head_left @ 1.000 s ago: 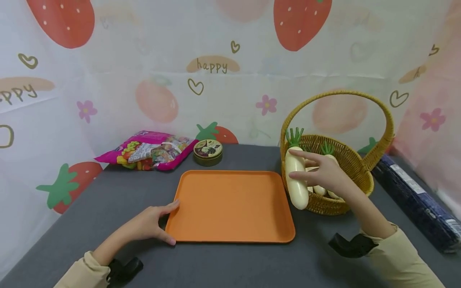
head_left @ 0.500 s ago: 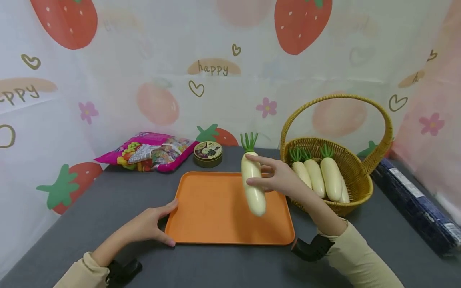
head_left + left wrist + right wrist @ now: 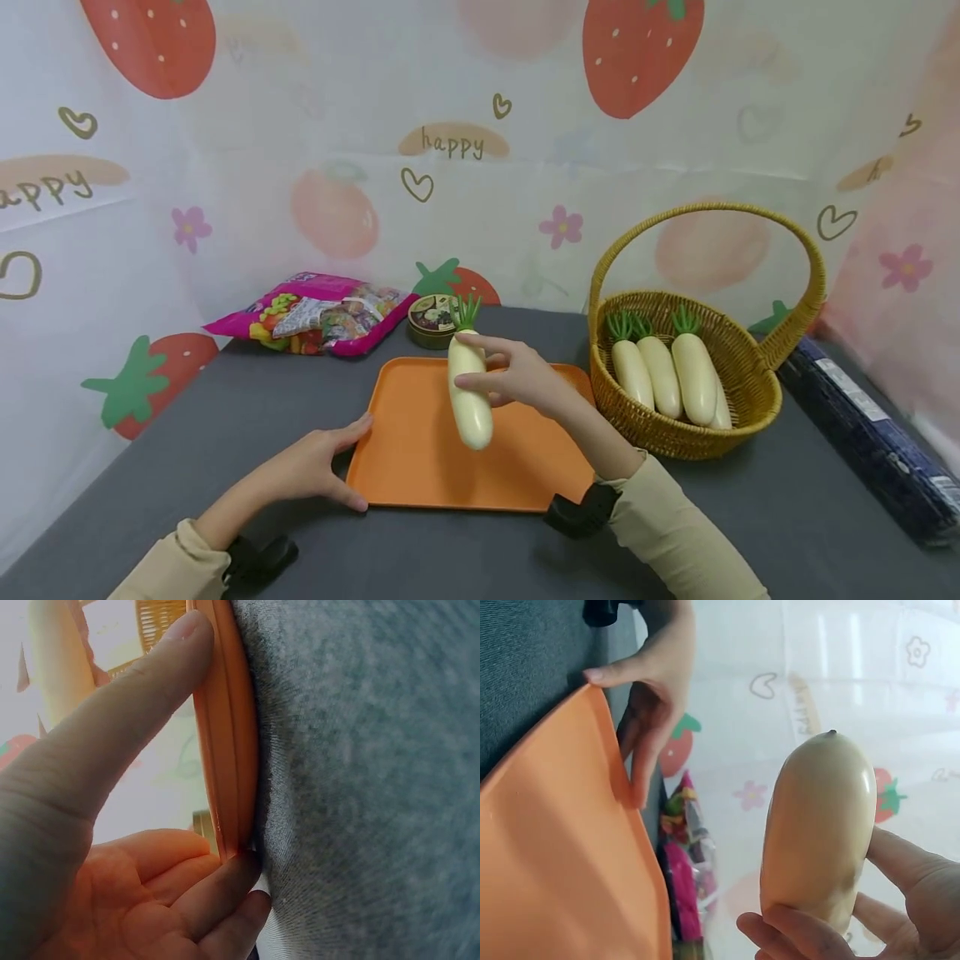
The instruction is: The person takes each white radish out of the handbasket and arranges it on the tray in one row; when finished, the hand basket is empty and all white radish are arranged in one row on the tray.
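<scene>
In the head view, my right hand (image 3: 528,382) grips a white radish (image 3: 470,400) with a green leafy top, between thumb and fingers. It hangs nearly upright above the orange tray (image 3: 517,471), apart from its surface. The right wrist view shows the rounded lower end of the radish (image 3: 821,817). My left hand (image 3: 303,468) rests at the tray's left side, thumb at the near corner and fingers spread along the rim. Up close in the left wrist view, the thumb and fingertips touch the tray's edge (image 3: 225,742).
Right of the tray stands a wicker basket (image 3: 652,429) with several white radishes (image 3: 696,379) and a tall handle. Behind the tray are a round tin (image 3: 429,327) and a pink snack bag (image 3: 315,312). A long dark-blue package (image 3: 862,433) lies at the far right.
My right hand has carried the radish leftward from the basket to above the middle of the tray. The left hand has stayed at the tray's edge.
</scene>
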`<state>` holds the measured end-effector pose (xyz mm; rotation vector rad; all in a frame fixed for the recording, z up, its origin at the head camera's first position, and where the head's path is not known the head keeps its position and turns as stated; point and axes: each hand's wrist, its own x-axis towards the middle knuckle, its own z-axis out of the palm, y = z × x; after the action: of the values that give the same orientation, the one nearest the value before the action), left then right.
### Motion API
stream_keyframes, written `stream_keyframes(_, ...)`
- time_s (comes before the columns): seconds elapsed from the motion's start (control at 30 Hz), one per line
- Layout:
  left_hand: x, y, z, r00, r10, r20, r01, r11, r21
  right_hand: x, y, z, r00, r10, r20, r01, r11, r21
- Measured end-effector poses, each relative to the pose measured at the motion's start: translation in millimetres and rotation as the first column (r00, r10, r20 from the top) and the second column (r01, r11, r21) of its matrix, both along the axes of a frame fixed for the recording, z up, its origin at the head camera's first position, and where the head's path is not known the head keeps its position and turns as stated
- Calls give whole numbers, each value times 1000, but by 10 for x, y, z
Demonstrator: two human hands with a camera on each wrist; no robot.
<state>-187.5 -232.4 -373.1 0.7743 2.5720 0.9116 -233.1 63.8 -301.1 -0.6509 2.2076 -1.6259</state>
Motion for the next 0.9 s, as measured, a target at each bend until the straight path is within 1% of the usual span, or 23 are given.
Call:
stream_keyframes(0.1, -9, -2, 11, 1000, -9, -5, 9, 1000, -11, -51, -119, -72, 999, -5, 42, 5, 1000, -16)
stream_keyframes(0.17, -13, -15, 19, 1000, -11, -7, 11, 1000, -9, -67, -198, -118, 998, -3, 56, 4, 1000, -30)
stream_keyframes(0.3, -24, -48, 31, 1000, -9, 13, 9, 1000, 23, -93, -342, -218, 997, 6, 78, -3, 999, -46)
stream_keyframes(0.4, -20, -61, 32, 999, -18, 27, 16, 998, 55, -112, -430, -301, 997, 9, 80, -8, 1000, -14)
stream_keyframes(0.5, -14, -61, 7, 999, -25, 34, 23, 997, 75, -142, -502, -397, 996, -3, 84, 0, 999, 38)
stream_keyframes(0.6, -7, -49, -32, 999, -25, 30, 23, 998, 65, -164, -550, -484, 996, -16, 93, 10, 997, 72)
stream_keyframes(0.7, -7, -42, -56, 999, -28, 29, 26, 998, 51, -175, -583, -553, 996, -8, 90, 0, 995, 95)
stream_keyframes(0.8, -13, -50, -32, 1000, -23, 18, 22, 998, 53, -180, -615, -588, 998, -2, 61, -5, 994, 105)
stream_keyframes(0.9, -3, -72, -5, 1000, -8, 22, 7, 999, 42, -176, -656, -611, 999, 5, 43, -10, 993, 115)
